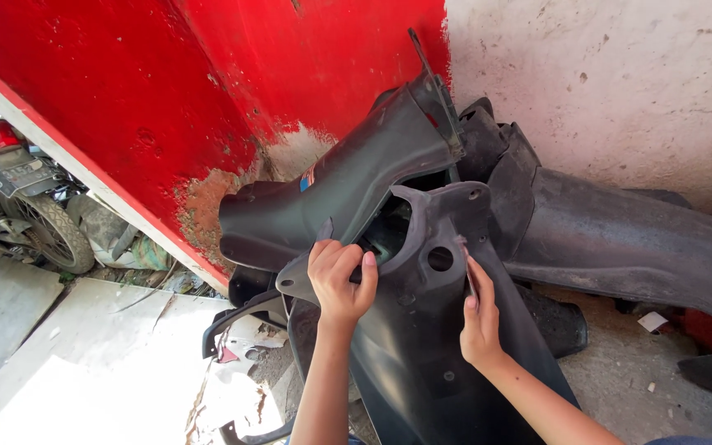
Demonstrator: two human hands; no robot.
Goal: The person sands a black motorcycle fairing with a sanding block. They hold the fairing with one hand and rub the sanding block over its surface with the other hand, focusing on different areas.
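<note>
the left hand [339, 280] has its fingers curled shut over the upper edge of a black plastic scooter panel [422, 346]. the right hand [480, 317] pinches the panel's right edge between thumb and fingers. the panel stands upright on the concrete floor [620, 379], among other black fairing pieces [620, 235] leaning against a red wall [125, 107].

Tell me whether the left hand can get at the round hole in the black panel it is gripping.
Probably yes. The left hand grips the edge of the black plastic panel, and the round hole lies just beside it with nothing across it. The right hand holds the panel's other edge, clear of that path.
</note>
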